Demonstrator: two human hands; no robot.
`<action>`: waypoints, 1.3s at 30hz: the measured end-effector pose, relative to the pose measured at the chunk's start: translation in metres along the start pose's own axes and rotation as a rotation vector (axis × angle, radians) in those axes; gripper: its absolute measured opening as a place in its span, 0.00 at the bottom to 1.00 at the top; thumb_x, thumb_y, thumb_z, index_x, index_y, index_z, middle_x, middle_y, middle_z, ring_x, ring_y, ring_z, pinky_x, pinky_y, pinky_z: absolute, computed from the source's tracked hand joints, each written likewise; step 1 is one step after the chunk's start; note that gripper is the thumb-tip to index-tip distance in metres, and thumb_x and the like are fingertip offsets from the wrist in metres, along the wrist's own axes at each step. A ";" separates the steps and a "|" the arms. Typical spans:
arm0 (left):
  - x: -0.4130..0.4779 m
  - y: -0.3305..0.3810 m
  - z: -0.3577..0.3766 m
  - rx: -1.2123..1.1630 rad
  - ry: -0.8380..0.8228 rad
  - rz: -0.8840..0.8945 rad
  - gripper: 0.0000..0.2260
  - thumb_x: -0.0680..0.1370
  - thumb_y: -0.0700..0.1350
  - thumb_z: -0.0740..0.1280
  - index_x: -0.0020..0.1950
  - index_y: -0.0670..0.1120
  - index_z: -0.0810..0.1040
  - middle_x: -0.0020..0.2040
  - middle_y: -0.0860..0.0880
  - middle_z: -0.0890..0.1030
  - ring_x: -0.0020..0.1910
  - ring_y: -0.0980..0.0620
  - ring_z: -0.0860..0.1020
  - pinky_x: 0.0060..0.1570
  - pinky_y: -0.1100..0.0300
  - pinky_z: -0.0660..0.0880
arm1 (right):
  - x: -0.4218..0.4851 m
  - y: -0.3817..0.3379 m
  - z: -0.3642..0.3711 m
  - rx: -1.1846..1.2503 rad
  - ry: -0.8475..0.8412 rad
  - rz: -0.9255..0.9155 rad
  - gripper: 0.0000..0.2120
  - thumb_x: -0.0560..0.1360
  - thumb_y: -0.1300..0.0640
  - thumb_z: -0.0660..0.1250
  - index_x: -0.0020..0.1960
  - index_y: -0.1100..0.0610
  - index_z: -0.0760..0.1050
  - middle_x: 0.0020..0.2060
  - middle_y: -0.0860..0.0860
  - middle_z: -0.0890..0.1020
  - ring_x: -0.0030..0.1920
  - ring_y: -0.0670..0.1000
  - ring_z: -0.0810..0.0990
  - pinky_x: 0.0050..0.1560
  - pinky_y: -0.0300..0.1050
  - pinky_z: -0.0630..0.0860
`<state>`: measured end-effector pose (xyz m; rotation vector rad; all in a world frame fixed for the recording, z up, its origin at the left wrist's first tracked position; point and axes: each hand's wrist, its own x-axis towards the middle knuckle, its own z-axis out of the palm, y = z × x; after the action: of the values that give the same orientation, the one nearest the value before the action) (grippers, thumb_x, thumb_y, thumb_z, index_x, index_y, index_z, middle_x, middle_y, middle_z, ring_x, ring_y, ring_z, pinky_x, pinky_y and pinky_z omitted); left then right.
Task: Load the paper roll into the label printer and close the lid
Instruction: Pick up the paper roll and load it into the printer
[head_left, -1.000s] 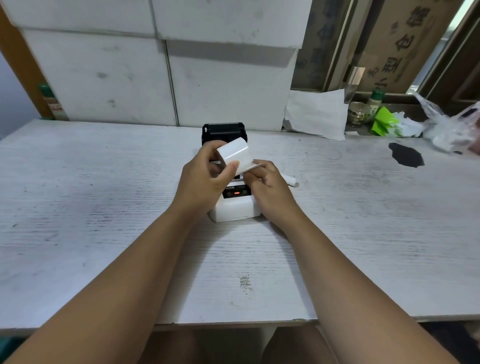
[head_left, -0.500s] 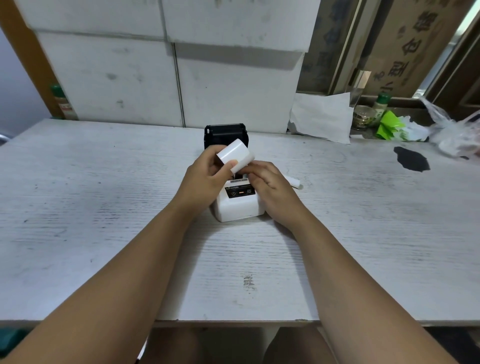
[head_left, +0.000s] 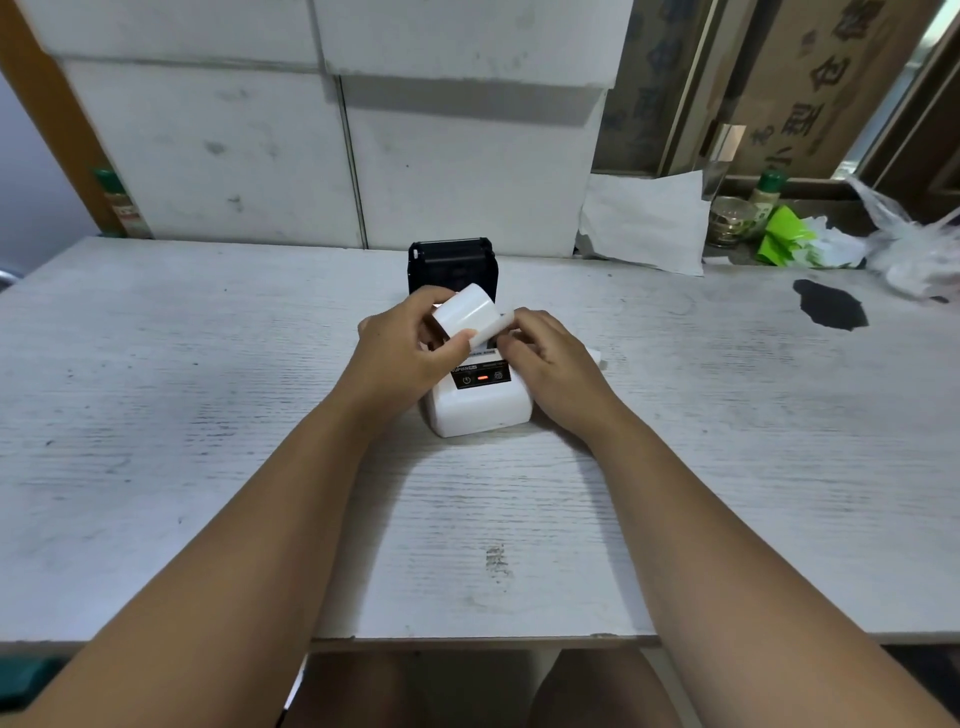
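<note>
A white paper roll (head_left: 464, 316) is held in the left hand (head_left: 402, 356), thumb on the near side and fingers curled over the far side, just above the open label printer (head_left: 480, 400). The roll is tilted, its left end raised and facing the camera. The loose leading edge of the paper is pinched by the fingertips of the right hand (head_left: 553, 366), which is closed on it just beside the roll; the heel of that hand lies against the printer's right side.

The printer, white-bodied, is set on the white wood-grain table (head_left: 208, 415), near the middle. A dark control panel (head_left: 480, 375) with a lit orange-red indicator is seen on its top face. The black lid (head_left: 453, 267) is swung open and stands upright behind the roll. The paper compartment is hidden by the hands and roll, so its contents cannot be told.

White boxes (head_left: 332, 130) are stacked along the table's far edge. At the far right a dark stain (head_left: 830, 310) is seen on the table, near crumpled plastic bags (head_left: 919, 249), and a green-capped bottle (head_left: 768, 195) is seen behind the table.
</note>
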<state>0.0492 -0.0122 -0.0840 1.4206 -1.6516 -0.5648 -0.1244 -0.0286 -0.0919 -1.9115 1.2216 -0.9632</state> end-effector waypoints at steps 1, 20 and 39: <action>0.002 -0.001 -0.001 0.019 -0.016 0.002 0.15 0.67 0.58 0.63 0.52 0.60 0.75 0.42 0.55 0.80 0.48 0.50 0.76 0.55 0.53 0.72 | 0.000 0.000 0.000 0.016 0.000 0.009 0.08 0.79 0.52 0.58 0.45 0.44 0.74 0.46 0.40 0.75 0.49 0.43 0.75 0.47 0.41 0.69; 0.052 0.042 -0.040 0.415 -0.662 -0.127 0.06 0.73 0.46 0.68 0.36 0.50 0.76 0.35 0.53 0.76 0.36 0.54 0.72 0.39 0.60 0.65 | 0.001 0.004 -0.001 0.012 -0.005 0.032 0.09 0.80 0.54 0.54 0.49 0.43 0.71 0.48 0.38 0.74 0.49 0.39 0.72 0.47 0.42 0.69; 0.055 0.036 -0.032 0.486 -0.756 -0.048 0.08 0.75 0.44 0.61 0.40 0.53 0.78 0.37 0.55 0.75 0.38 0.53 0.71 0.43 0.59 0.67 | 0.002 0.004 0.001 0.001 0.019 0.049 0.09 0.77 0.49 0.53 0.44 0.39 0.71 0.46 0.42 0.77 0.46 0.44 0.74 0.45 0.45 0.70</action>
<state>0.0567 -0.0491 -0.0212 1.7102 -2.4825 -0.8334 -0.1248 -0.0321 -0.0952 -1.8668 1.2730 -0.9579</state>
